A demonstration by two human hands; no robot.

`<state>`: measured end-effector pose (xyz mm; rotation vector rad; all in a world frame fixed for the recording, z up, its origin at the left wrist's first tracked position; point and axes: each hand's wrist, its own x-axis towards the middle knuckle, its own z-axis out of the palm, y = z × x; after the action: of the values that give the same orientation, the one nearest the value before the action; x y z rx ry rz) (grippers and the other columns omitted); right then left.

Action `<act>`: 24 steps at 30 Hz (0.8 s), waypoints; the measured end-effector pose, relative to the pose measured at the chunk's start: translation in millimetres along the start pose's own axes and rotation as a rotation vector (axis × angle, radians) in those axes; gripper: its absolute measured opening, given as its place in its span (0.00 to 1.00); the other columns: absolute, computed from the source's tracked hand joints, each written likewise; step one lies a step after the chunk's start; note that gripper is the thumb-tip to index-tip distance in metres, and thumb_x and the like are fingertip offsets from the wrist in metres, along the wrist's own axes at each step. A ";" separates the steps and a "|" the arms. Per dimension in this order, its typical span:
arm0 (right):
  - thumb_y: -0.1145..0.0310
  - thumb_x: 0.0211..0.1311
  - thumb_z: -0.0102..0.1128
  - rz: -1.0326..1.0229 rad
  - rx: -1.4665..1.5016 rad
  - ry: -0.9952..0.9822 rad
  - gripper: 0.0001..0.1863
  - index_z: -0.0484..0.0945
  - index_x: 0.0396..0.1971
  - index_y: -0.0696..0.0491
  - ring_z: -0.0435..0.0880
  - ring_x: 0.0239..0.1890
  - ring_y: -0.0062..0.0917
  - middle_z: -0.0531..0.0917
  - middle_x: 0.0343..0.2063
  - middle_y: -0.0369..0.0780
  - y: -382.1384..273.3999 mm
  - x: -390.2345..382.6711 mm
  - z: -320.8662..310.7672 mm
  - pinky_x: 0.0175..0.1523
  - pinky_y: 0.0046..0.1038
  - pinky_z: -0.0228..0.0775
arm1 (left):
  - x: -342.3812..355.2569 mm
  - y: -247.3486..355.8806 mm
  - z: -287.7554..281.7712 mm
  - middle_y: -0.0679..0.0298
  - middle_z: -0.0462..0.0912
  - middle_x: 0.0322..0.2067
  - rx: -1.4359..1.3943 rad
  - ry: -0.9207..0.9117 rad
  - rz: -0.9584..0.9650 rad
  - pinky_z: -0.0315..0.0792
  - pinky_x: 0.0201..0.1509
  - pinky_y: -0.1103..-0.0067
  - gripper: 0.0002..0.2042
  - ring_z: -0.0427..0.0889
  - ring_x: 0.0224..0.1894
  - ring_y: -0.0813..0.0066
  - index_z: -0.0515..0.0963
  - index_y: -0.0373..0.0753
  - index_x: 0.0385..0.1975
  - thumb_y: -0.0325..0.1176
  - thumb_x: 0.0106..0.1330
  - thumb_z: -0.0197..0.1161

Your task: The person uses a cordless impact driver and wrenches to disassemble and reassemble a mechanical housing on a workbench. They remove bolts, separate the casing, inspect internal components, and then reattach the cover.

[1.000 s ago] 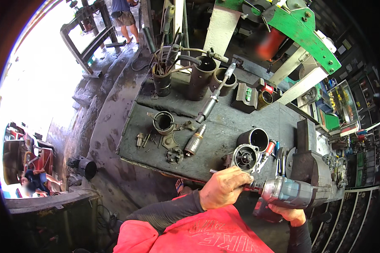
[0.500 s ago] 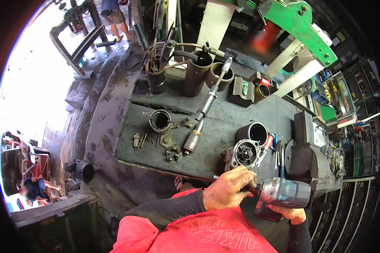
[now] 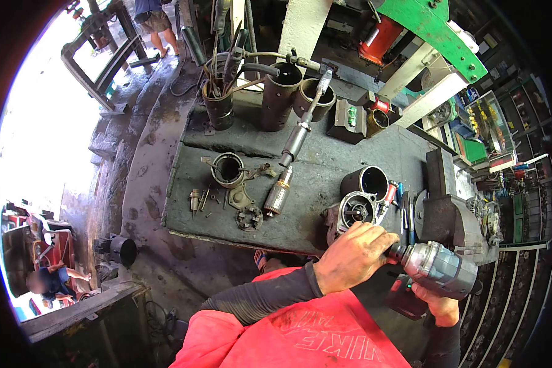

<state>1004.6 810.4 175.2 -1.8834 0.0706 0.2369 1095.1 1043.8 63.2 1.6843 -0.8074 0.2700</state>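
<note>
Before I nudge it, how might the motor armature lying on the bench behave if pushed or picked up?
The armature looks apt to roll: its thick body is round and lies on its side. Being apparently metal, it is probably heavy for its size. Rolled left, it could bump the round slotted part close beside it.

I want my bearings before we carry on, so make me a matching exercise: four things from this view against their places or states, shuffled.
Things:
1. left hand
2. cordless impact wrench
3. motor armature
4. tool-filled can

Places or states:
A. lying on its side on the bench
B. at the wrench's front end
C. standing near the bench's far left corner
D. held in the right hand

Pairs: 1-B, 2-D, 3-A, 4-C
</note>
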 end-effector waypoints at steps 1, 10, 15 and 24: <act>0.78 0.60 0.72 -0.004 -0.046 0.017 0.29 0.75 0.61 0.57 0.87 0.45 0.34 0.85 0.50 0.43 -1.3 0.0 -0.7 0.53 0.37 0.78 | -0.7 -1.7 1.2 0.59 0.79 0.42 -0.011 -0.011 -0.004 0.71 0.50 0.66 0.23 0.79 0.43 0.58 0.76 0.39 0.54 0.28 0.58 0.73; 0.74 0.58 0.75 0.167 -0.190 0.095 0.27 0.78 0.58 0.57 0.85 0.48 0.29 0.85 0.51 0.39 -16.5 -10.9 -19.8 0.53 0.37 0.78 | -3.4 -8.9 1.9 0.56 0.81 0.49 -0.025 -0.040 0.001 0.73 0.60 0.65 0.23 0.81 0.53 0.54 0.76 0.35 0.57 0.23 0.60 0.67; 0.74 0.60 0.73 0.189 -0.399 0.030 0.18 0.84 0.52 0.55 0.86 0.46 0.27 0.87 0.45 0.38 -43.4 -4.8 -17.1 0.51 0.33 0.78 | 6.4 -10.6 -0.6 0.58 0.86 0.42 -0.138 0.085 -0.010 0.79 0.53 0.66 0.18 0.86 0.45 0.55 0.81 0.36 0.50 0.22 0.58 0.68; 0.72 0.43 0.81 0.138 -0.842 0.067 0.29 0.83 0.50 0.55 0.85 0.50 0.34 0.87 0.47 0.42 -109.9 30.3 -24.2 0.58 0.35 0.75 | 49.5 -28.7 -59.7 0.51 0.79 0.63 -0.204 -0.337 0.044 0.67 0.74 0.63 0.33 0.76 0.67 0.53 0.72 0.40 0.68 0.16 0.57 0.61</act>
<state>1055.6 824.9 278.9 -2.7293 0.1656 0.3293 1164.0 1083.2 86.5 1.5398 -1.0841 -0.0685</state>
